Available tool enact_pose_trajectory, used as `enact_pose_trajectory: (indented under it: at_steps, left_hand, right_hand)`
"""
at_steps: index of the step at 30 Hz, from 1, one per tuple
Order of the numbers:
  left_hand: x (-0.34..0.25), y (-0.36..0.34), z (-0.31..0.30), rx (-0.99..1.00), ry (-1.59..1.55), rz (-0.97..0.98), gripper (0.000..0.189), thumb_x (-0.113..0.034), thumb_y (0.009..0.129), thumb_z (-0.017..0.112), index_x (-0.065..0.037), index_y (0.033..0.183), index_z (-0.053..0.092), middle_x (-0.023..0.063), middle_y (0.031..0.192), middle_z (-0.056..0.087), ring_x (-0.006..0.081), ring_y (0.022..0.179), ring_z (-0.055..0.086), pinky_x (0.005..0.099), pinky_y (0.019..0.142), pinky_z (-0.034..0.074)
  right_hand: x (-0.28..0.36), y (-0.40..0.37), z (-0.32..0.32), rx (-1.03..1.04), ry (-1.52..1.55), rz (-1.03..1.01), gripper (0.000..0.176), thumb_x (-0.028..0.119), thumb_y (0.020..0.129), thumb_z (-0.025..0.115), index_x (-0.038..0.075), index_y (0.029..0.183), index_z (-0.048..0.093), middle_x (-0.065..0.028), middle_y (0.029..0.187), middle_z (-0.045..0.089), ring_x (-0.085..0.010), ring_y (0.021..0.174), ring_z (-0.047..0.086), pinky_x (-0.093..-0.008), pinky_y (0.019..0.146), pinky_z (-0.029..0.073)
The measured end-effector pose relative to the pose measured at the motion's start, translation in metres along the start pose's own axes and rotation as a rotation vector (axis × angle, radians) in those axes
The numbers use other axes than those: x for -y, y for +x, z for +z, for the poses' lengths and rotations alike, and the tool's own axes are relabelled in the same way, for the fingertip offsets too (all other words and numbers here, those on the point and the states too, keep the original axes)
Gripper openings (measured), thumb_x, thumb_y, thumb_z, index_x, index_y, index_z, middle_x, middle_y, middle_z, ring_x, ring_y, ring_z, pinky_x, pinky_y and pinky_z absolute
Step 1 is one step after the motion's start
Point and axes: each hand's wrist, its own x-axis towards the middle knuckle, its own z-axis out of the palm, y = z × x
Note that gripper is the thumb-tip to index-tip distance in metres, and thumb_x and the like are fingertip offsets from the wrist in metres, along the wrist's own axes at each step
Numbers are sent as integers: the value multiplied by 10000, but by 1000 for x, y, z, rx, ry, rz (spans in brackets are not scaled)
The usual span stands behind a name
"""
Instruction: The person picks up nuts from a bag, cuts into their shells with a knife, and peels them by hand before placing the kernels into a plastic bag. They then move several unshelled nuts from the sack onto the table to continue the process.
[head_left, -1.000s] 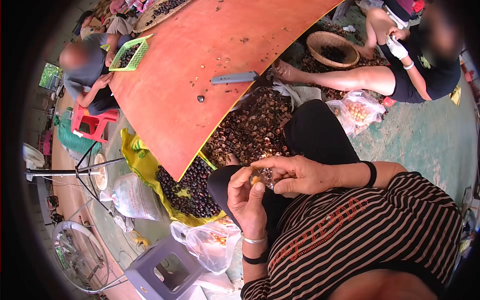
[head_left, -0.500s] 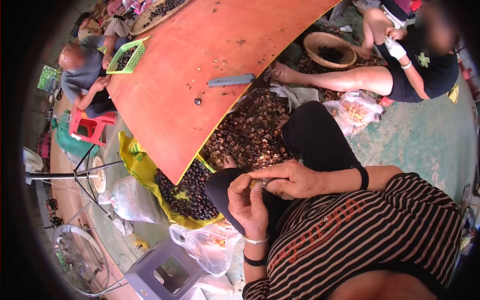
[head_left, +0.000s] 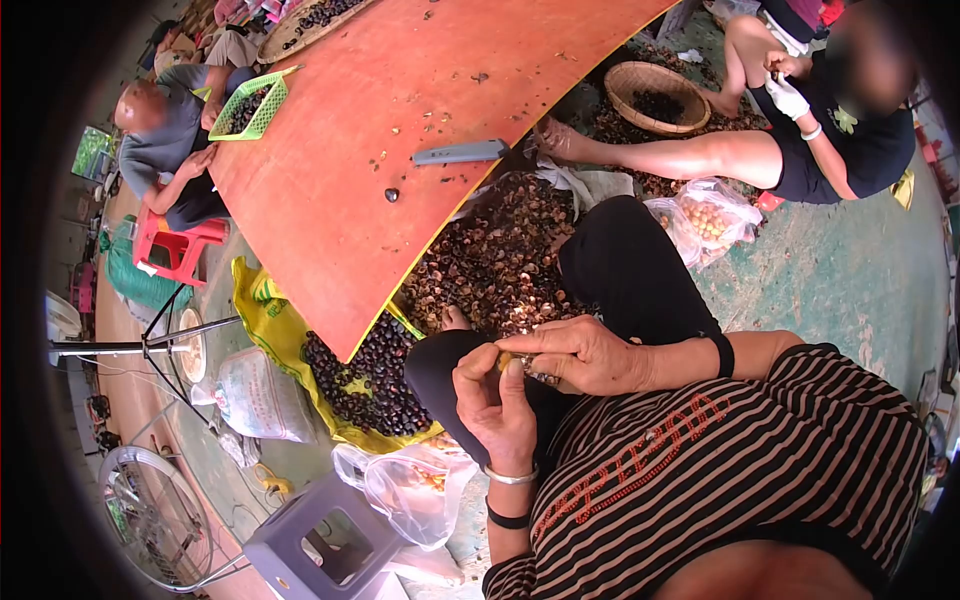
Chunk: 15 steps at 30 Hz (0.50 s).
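Above my lap, my left hand [head_left: 495,405] pinches a small yellowish-brown nut [head_left: 506,360] between thumb and fingertips. My right hand [head_left: 585,355] is closed against it, the index finger reaching across to the left fingertips. Something small and shiny shows under the right fingers, too hidden to name. Dark unpeeled nuts [head_left: 375,395] lie on a yellow sack [head_left: 255,300] beside my left knee. A heap of brown shell pieces [head_left: 490,250] spreads on the floor between my legs and the orange board.
An orange board [head_left: 330,200] bears a grey bar-shaped object [head_left: 460,152] and a green basket [head_left: 250,105]. Clear bags hold pale nuts [head_left: 708,220] and orange pieces [head_left: 430,480]. A grey stool [head_left: 300,545] and a fan [head_left: 155,515] stand left. Co-workers sit at left and upper right.
My hands stay together at nearly the same spot, with a slight shift of the right fingers. The whole view has moved a little. At upper right the co-worker's gloved hand has shifted slightly.
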Motion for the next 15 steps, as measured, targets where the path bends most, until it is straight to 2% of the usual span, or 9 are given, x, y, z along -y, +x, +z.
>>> enact_pose_trajectory:
  at_steps: [1,3,5,6,7,9,10,13,15]
  left_hand:
    - [1,-1,-1,6,4,-9,201,1,878,597,5,1059,510,63,1023,563,99,878,545,229,798,460]
    - [-1,-2,0,16,9,-17,205,-16,881,599,0,1061,504,74,1024,566,108,861,552,237,779,471]
    - [-12,-6,5,85,-69,44,224,-58,889,603,-12,1075,486,111,1021,584,134,829,565,254,744,490]
    - [-13,-6,2,111,-163,-29,264,-89,879,626,-27,1087,476,153,1047,601,162,821,574,272,738,501]
    - [-12,-5,1,109,-160,-30,264,-89,879,626,-27,1087,476,153,1047,601,162,821,574,272,738,501]
    - [-10,-1,2,99,-445,-91,310,-95,860,651,-37,1114,483,171,1075,607,173,838,574,274,751,500]
    - [-11,1,1,106,-483,-107,280,-73,864,635,-53,1107,497,176,1123,598,185,882,581,326,774,503]
    - [-11,2,2,59,-466,-144,276,-75,856,646,-49,1101,521,167,1123,601,192,941,577,323,793,502]
    - [-8,1,-2,65,-487,-167,280,-50,837,662,-46,1087,537,145,1148,583,190,993,566,321,807,502]
  right_hand:
    - [-4,1,0,-1,0,0,378,48,850,563,56,1228,582,-161,928,672,-193,784,656,-283,717,502]
    - [-20,6,-2,-174,78,142,365,57,872,537,32,1234,570,-92,889,680,-102,744,596,-265,696,493]
    - [-34,14,-32,-247,257,382,329,86,909,511,17,1224,575,14,772,604,-31,693,494,-219,646,459]
    - [-25,18,-39,-203,286,384,333,80,907,517,13,1231,557,21,768,588,-22,692,488,-209,637,447]
    - [-15,19,-42,-168,316,389,339,74,906,523,8,1238,540,27,765,572,-13,691,482,-198,629,436]
    - [0,18,-39,-137,360,394,350,62,898,536,4,1243,516,27,781,565,-11,706,486,-191,634,428]
    - [6,18,-37,-97,403,401,366,51,890,549,0,1248,492,26,796,558,-9,720,490,-183,639,420]
    - [22,10,-31,86,460,292,369,27,878,559,2,1238,479,10,856,556,-20,781,506,-192,684,427]
    - [24,8,-28,90,518,341,395,42,879,573,16,1262,477,8,854,556,-26,784,499,-197,704,424]
